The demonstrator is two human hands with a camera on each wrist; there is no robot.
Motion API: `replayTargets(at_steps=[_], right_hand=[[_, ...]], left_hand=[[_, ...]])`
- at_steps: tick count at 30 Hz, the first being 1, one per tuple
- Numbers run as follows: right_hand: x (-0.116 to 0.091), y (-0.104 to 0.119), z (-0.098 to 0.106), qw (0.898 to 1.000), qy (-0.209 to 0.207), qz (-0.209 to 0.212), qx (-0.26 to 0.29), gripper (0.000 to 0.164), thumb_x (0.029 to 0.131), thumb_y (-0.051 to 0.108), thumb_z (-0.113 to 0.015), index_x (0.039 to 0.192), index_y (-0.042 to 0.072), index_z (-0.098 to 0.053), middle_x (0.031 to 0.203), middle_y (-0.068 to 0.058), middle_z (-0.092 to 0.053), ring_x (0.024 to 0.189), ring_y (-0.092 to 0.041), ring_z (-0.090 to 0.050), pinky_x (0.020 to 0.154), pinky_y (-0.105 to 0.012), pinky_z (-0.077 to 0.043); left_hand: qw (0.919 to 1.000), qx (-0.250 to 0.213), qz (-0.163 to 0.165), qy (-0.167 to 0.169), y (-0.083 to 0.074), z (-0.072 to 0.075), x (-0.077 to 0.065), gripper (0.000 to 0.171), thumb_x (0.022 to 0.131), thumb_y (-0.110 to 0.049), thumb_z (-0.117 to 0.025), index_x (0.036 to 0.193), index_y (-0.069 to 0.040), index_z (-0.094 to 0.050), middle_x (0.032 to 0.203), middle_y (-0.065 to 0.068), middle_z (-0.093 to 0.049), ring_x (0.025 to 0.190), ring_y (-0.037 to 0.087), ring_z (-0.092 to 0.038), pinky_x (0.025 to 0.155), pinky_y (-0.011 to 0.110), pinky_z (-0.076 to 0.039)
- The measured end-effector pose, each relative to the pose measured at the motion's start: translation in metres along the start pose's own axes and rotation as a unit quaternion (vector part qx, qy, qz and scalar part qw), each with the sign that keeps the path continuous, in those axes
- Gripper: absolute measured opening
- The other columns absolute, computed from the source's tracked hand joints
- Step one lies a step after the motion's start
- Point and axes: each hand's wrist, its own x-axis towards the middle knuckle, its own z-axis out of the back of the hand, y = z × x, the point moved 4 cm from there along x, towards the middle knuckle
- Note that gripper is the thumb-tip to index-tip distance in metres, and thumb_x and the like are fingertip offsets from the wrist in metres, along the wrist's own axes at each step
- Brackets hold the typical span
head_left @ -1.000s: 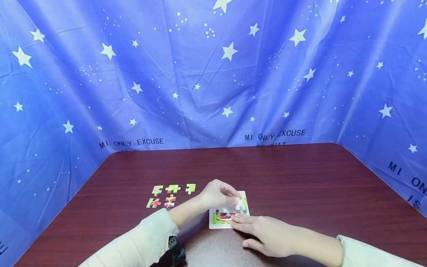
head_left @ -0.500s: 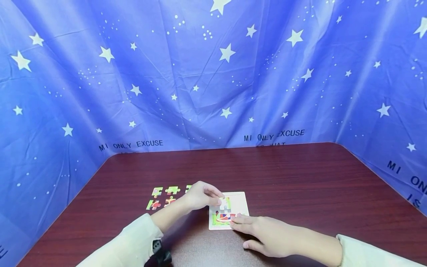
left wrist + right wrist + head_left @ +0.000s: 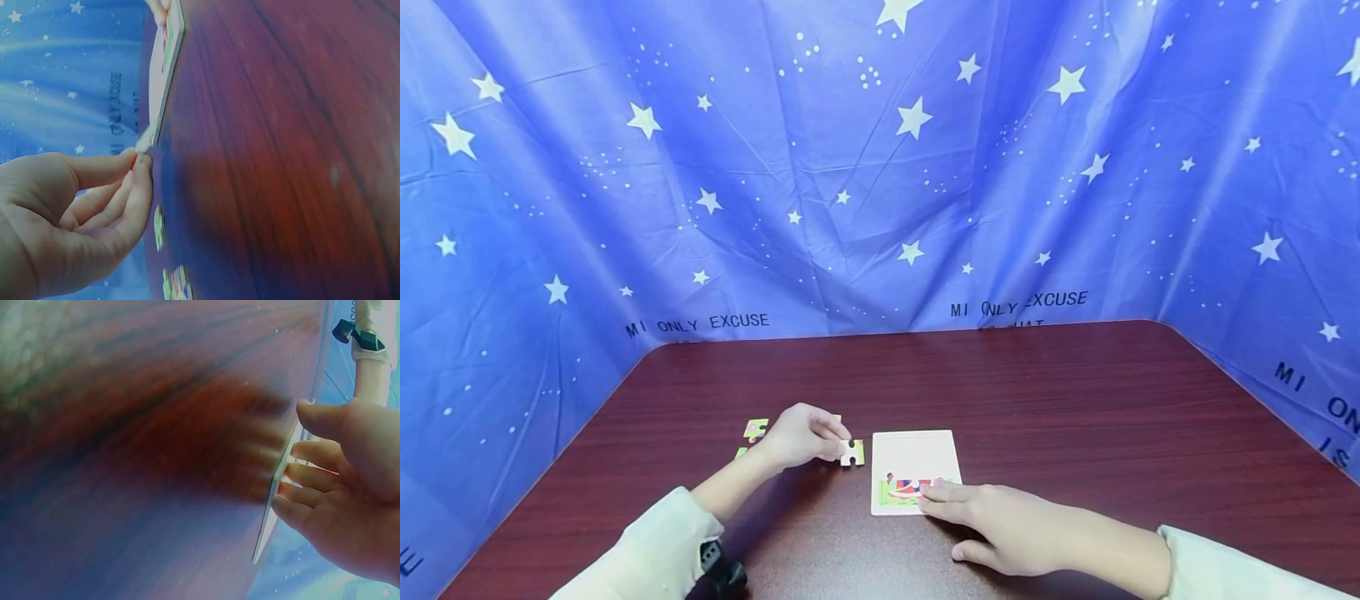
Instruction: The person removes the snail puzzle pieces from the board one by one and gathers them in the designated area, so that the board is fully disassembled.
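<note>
Table (image 3: 1075, 400): puzzle tray (image 3: 917, 454) w/ pieces (image 3: 904, 487)

Setting: a staged recording booth, not a lived-in room. A blue star-print cloth (image 3: 880, 167) w/ printed words "MI ONLY EXCUSE" hangs as a backdrop on three sides, enclosing a dark red-brown wood-grain table (image 3: 1075, 400). Only a kids' jigsaw board (image 3: 917, 458) & loose pieces (image 3: 756, 428) lie on top.

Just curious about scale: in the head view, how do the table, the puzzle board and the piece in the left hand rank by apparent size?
1. Table
2. Puzzle board
3. Puzzle piece, pinched by the left hand
</note>
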Motion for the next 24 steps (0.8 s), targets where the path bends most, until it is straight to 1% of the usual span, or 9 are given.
replayTargets(at_steps=[2, 3, 6, 8, 10, 12, 17, 21, 24], right_hand=[[0.000, 0.000, 0.000, 1.000, 0.001, 0.000, 0.000, 0.050, 0.096, 0.028, -0.057, 0.142, 0.012, -0.047, 0.145, -0.008, -0.051, 0.134, -0.022, -0.050, 0.102, -0.036, -0.048], [0.000, 0.000, 0.001, 1.000, 0.001, -0.001, 0.000, 0.050, 0.096, 0.028, -0.057, 0.142, 0.012, -0.047, 0.145, -0.007, -0.051, 0.134, -0.021, -0.050, 0.103, -0.036, -0.048], [0.000, 0.000, 0.001, 1.000, 0.002, 0.000, 0.000, 0.050, 0.096, 0.029, -0.057, 0.142, 0.011, -0.047, 0.145, -0.007, -0.051, 0.134, -0.021, -0.050, 0.103, -0.035, -0.048], [0.000, 0.000, 0.001, 1.000, 0.001, 0.001, -0.001, 0.050, 0.096, 0.029, -0.057, 0.142, 0.011, -0.047, 0.145, -0.007, -0.051, 0.133, -0.021, -0.050, 0.102, -0.035, -0.048], [0.000, 0.000, 0.001, 1.000, 0.000, 0.002, 0.000, 0.050, 0.096, 0.029, -0.058, 0.142, 0.011, -0.047, 0.145, -0.007, -0.051, 0.133, -0.021, -0.050, 0.102, -0.035, -0.048], [0.000, 0.000, 0.001, 1.000, -0.002, 0.001, -0.001, 0.050, 0.095, 0.028, -0.058, 0.142, 0.012, -0.047, 0.145, -0.007, -0.051, 0.133, -0.021, -0.050, 0.102, -0.035, -0.048], [0.000, 0.000, 0.000, 1.000, -0.007, 0.000, -0.005, 0.051, 0.095, 0.028, -0.059, 0.141, 0.012, -0.048, 0.144, -0.007, -0.052, 0.133, -0.021, -0.051, 0.101, -0.035, -0.049], [0.000, 0.000, 0.000, 1.000, -0.009, 0.001, -0.005, 0.051, 0.095, 0.028, -0.059, 0.141, 0.012, -0.048, 0.145, -0.008, -0.051, 0.133, -0.022, -0.051, 0.101, -0.035, -0.049], [0.000, 0.000, 0.000, 1.000, -0.006, 0.001, -0.004, 0.051, 0.095, 0.028, -0.058, 0.142, 0.012, -0.047, 0.145, -0.007, -0.051, 0.133, -0.022, -0.050, 0.102, -0.036, -0.049]], left_hand=[[0.9990, 0.041, -0.005, -0.016, 0.002, 0.005, -0.001, 0.014, 0.074, -0.003, -0.074, 0.088, 0.000, -0.073, 0.075, 0.013, -0.074, 0.073, 0.013, -0.071, 0.066, 0.023, -0.054], [0.9983, 0.053, -0.007, -0.023, 0.002, 0.008, -0.001, 0.013, 0.074, -0.003, -0.074, 0.087, -0.001, -0.073, 0.074, 0.013, -0.074, 0.065, 0.011, -0.068, 0.062, 0.023, -0.052], [0.9942, 0.094, -0.006, -0.052, 0.003, 0.012, -0.003, 0.010, 0.073, -0.003, -0.074, 0.083, -0.004, -0.074, 0.072, 0.009, -0.074, 0.061, 0.004, -0.059, 0.057, 0.022, -0.047], [0.9914, 0.111, -0.001, -0.069, 0.003, 0.014, -0.004, 0.009, 0.073, -0.003, -0.074, 0.081, -0.005, -0.074, 0.071, 0.007, -0.073, 0.060, 0.003, -0.057, 0.056, 0.022, -0.046], [0.9891, 0.122, 0.003, -0.082, 0.003, 0.014, -0.006, 0.007, 0.072, -0.003, -0.074, 0.079, -0.005, -0.073, 0.069, 0.005, -0.073, 0.060, 0.004, -0.057, 0.057, 0.022, -0.046], [0.9874, 0.132, 0.003, -0.087, 0.003, 0.013, -0.008, 0.006, 0.072, -0.004, -0.075, 0.078, -0.005, -0.072, 0.069, 0.004, -0.072, 0.061, 0.004, -0.059, 0.059, 0.022, -0.047], [0.9842, 0.145, -0.004, -0.101, 0.002, 0.008, -0.010, 0.014, 0.069, -0.006, -0.080, 0.076, -0.004, -0.068, 0.071, 0.003, -0.070, 0.066, 0.008, -0.062, 0.064, 0.024, -0.051], [0.9824, 0.155, 0.003, -0.104, 0.002, 0.003, -0.011, 0.017, 0.069, -0.006, -0.082, 0.076, -0.005, -0.067, 0.074, 0.002, -0.067, 0.070, 0.009, -0.062, 0.067, 0.025, -0.052], [0.9803, 0.169, 0.006, -0.102, 0.003, 0.002, -0.011, 0.016, 0.070, -0.005, -0.082, 0.075, -0.006, -0.066, 0.073, 0.000, -0.066, 0.069, 0.009, -0.061, 0.067, 0.025, -0.052]])
